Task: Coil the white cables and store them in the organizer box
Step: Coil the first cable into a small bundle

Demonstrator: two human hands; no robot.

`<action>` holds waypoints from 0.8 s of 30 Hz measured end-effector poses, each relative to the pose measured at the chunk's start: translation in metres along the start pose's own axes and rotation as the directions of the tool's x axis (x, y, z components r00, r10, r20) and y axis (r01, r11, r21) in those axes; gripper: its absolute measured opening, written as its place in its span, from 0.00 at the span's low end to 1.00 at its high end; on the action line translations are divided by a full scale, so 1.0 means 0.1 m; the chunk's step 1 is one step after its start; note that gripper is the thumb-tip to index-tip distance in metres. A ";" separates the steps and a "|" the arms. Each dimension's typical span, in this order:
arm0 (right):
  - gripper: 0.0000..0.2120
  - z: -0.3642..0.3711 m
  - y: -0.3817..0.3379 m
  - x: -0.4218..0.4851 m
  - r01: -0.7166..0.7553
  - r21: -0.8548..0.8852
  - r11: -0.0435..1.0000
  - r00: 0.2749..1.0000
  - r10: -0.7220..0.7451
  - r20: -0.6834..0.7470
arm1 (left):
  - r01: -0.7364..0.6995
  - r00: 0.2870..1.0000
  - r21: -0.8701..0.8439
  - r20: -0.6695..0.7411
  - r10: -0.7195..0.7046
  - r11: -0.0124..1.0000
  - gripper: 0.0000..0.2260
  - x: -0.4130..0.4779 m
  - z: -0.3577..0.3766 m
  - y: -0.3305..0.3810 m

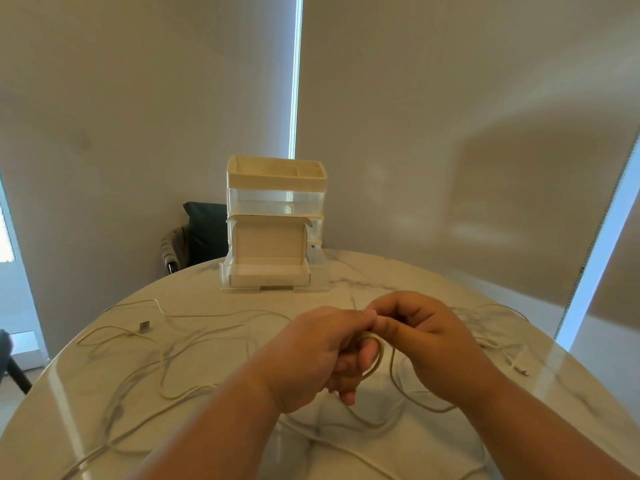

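Note:
Over the middle of the marble table my left hand [318, 355] grips a white cable [377, 358] wound in loops around its fingers. My right hand [426, 337] pinches the same cable just above those loops, fingertips touching the left hand. Its free end trails down onto the table. More loose white cables [180, 344] sprawl to the left, one with a small plug [144, 326], and others [498, 341] lie to the right. The cream organizer box [277, 174] stands at the far edge, with a cardboard box [270, 268] sitting lid-up in its pulled-out bottom drawer.
The round marble table [433, 282] fills the lower view, its edge curving at left and right. A chair with a dark cushion [204, 230] stands behind it at the left. Closed blinds cover the windows behind.

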State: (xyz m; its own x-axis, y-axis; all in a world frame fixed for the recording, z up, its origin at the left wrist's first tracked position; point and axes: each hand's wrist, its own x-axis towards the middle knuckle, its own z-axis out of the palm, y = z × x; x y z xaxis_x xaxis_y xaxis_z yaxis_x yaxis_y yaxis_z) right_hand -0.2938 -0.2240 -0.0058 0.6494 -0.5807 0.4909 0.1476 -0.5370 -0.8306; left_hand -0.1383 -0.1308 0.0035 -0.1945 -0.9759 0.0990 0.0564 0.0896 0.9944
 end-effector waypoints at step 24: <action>0.14 0.34 -0.04 -0.09 0.009 0.126 0.992 0.980 0.016 -0.198 | -0.176 0.980 -0.591 -0.182 0.082 0.788 0.17 0.01 0.01 0.12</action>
State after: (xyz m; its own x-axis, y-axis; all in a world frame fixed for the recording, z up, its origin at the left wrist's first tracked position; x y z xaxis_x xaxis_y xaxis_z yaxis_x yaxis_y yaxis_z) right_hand -0.2753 -0.1960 -0.0160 0.4912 -0.6990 0.5197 0.2467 -0.4606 -0.8526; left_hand -0.1391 -0.1307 0.0158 -0.0073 -0.9851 0.1719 0.6570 0.1249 0.7435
